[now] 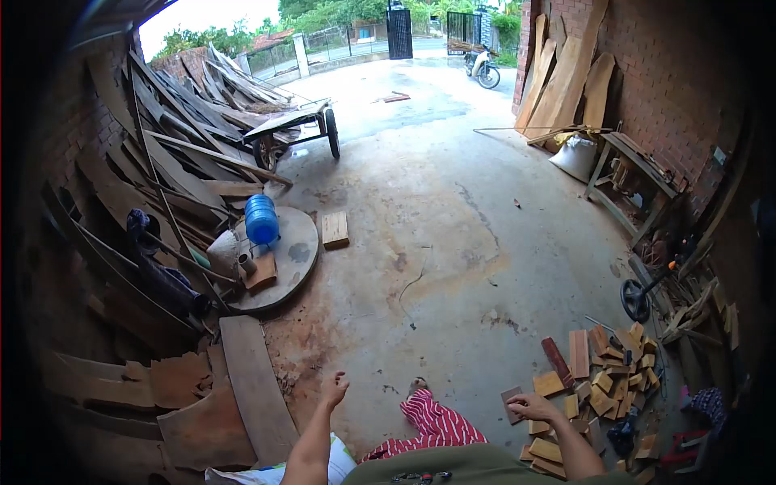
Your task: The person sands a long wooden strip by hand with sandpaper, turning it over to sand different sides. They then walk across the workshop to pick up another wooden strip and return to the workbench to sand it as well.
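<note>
My left hand (pixel 334 390) hangs in the air over the floor with loosely bent fingers and nothing in it. To the right, my right hand (pixel 533 406) is also raised, its fingers slightly bent and apart. It overlaps a flat brown wooden piece (pixel 511 396) in this view. Beside and beyond that hand lies a heap of cut wood blocks (pixel 618 376), with a reddish plank piece (pixel 557 356) at its near-left side. Between my hands show my red-and-white striped trousers (pixel 436 416) and one foot (pixel 418 383).
Wooden slabs (pixel 182 137) lean along the left wall. A blue water jug (pixel 261 220) lies on a round concrete slab (pixel 303 267), near a wooden block (pixel 335 229). A two-wheeled cart (pixel 283 125) stands beyond. At right are a workbench (pixel 630 174) and a white sack (pixel 575 158); a motorbike (pixel 485 69) is outside.
</note>
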Demonstrator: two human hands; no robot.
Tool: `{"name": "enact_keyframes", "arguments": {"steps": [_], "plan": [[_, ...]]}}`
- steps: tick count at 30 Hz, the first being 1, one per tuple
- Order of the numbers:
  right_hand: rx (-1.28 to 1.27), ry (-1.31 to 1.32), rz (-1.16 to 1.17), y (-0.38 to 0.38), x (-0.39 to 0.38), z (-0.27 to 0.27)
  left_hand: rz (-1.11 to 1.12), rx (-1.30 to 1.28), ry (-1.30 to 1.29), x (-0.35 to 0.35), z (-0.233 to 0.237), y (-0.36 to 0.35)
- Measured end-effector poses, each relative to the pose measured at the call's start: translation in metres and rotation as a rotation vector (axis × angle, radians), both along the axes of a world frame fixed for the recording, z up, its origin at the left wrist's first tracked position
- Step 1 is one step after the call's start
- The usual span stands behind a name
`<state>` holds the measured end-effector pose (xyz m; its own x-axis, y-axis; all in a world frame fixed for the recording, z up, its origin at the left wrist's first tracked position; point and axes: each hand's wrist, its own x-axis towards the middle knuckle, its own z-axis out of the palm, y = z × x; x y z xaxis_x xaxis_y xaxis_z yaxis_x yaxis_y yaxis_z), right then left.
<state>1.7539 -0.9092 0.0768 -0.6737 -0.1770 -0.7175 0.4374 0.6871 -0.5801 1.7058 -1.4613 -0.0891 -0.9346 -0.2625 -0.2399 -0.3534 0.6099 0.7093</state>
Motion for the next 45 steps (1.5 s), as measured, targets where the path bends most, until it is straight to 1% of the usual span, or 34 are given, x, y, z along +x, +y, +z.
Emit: {"name": "enact_keyframes", "arguments": {"steps": [1, 2, 3, 4, 5, 7, 8, 10, 12, 14, 16, 18, 20, 21, 22, 23, 24, 25, 26, 27, 28, 29, 30, 31, 33, 35, 36, 37, 39, 40, 41, 42, 43, 45], "plan": [[-0.002, 0.001, -0.003, -0.008, -0.041, -0.002, 0.102, 0.070, -0.061, -0.008, -0.020, -0.017], [-0.021, 0.079, 0.048, -0.018, -0.080, 0.000, 0.201, 0.135, -0.135, -0.021, -0.019, -0.025], [-0.045, 0.164, 0.095, -0.030, -0.119, 0.002, 0.306, 0.230, -0.313, -0.029, -0.016, -0.031], [-0.067, 0.214, 0.065, -0.044, -0.159, 0.008, 0.409, 0.322, -0.480, -0.048, 0.010, -0.030], [-0.088, 0.252, 0.035, -0.057, -0.193, 0.014, 0.435, 0.311, -0.513, -0.060, -0.005, -0.042], [-0.134, 0.288, 0.000, -0.084, -0.264, 0.016, 0.473, 0.275, -0.596, -0.089, 0.035, -0.025], [-0.189, 0.307, 0.002, -0.098, -0.298, 0.017, 0.476, 0.279, -0.615, -0.101, 0.025, -0.025], [-0.286, 0.347, 0.062, -0.125, -0.363, 0.027, 0.470, 0.441, -0.493, -0.132, -0.002, -0.027], [-0.321, 0.351, 0.124, -0.142, -0.422, 0.036, 0.404, 0.496, -0.573, -0.165, -0.011, -0.022], [-0.303, 0.461, 0.332, -0.145, -0.480, 0.038, 0.380, 0.539, -0.633, -0.209, -0.027, -0.022], [-0.257, 0.447, 0.309, -0.130, -0.541, 0.003, 0.306, 0.489, -0.849, -0.261, -0.040, -0.028], [-0.166, 0.483, 0.180, -0.105, -0.590, -0.056, 0.314, 0.412, -0.869, -0.322, -0.041, -0.027], [0.109, 0.569, -0.108, -0.061, -0.608, -0.126, 0.315, 0.377, -0.849, -0.409, -0.037, -0.028], [0.230, 0.424, -0.250, -0.035, -0.608, -0.158, 0.288, 0.383, -0.846, -0.455, -0.039, -0.024], [0.366, 0.204, -0.348, -0.010, -0.603, -0.169, 0.298, 0.342, -0.741, -0.508, -0.040, -0.017], [0.408, 0.007, -0.353, 0.026, -0.594, -0.211, 0.312, 0.304, -0.639, -0.557, -0.044, -0.003], [0.402, -0.302, -0.409, 0.055, -0.582, -0.246, 0.272, 0.264, -0.582, -0.608, -0.044, 0.015], [0.216, -0.314, -0.532, 0.073, -0.566, -0.225, 0.234, 0.215, -0.529, -0.659, -0.043, 0.028], [0.125, -0.240, -0.632, 0.086, -0.552, -0.216, 0.167, 0.222, -0.503, -0.710, -0.046, 0.045], [0.096, -0.125, -0.639, 0.095, -0.545, -0.193, 0.101, 0.227, -0.473, -0.761, -0.050, 0.063], [0.198, 0.015, -0.540, 0.109, -0.538, -0.200, 0.028, 0.218, -0.456, -0.808, -0.043, 0.090], [0.253, 0.018, -0.567, 0.114, -0.538, -0.172, -0.045, 0.211, -0.433, -0.854, -0.030, 0.126], [0.358, 0.098, -0.546, 0.134, -0.516, -0.218, -0.137, 0.203, -0.414, -0.898, -0.031, 0.156], [0.338, -0.051, -0.584, 0.149, -0.508, -0.228, -0.226, 0.199, -0.396, -0.939, -0.035, 0.187], [0.329, -0.294, -0.596, 0.170, -0.541, -0.222, -0.417, 0.066, -0.337, -1.012, -0.039, 0.252], [0.309, -0.365, -0.564, 0.195, -0.599, -0.219, -0.455, 0.157, -0.331, -1.066, -0.047, 0.313], [0.296, -0.352, -0.539, 0.209, -0.635, -0.221, -0.458, 0.236, -0.396, -1.085, -0.023, 0.343], [0.284, -0.321, -0.507, 0.224, -0.673, -0.225, -0.529, 0.264, -0.398, -1.109, -0.033, 0.364], [0.264, -0.208, -0.431, 0.261, -0.758, -0.237, -0.616, 0.160, -0.374, -1.150, -0.025, 0.399], [0.261, -0.132, -0.380, 0.280, -0.804, -0.245, -0.604, 0.153, -0.375, -1.169, -0.017, 0.411], [0.271, -0.049, -0.327, 0.292, -0.862, -0.231, -0.593, 0.150, -0.387, -1.189, -0.020, 0.415], [0.364, -0.158, -0.311, 0.310, -0.932, -0.218, -0.541, 0.174, -0.392, -1.207, -0.022, 0.416], [0.408, -0.175, -0.296, 0.318, -1.005, -0.181, -0.490, 0.199, -0.391, -1.228, -0.026, 0.416], [0.413, -0.034, -0.257, 0.352, -1.132, -0.179, -0.308, 0.214, -0.407, -1.256, -0.026, 0.412]]}}
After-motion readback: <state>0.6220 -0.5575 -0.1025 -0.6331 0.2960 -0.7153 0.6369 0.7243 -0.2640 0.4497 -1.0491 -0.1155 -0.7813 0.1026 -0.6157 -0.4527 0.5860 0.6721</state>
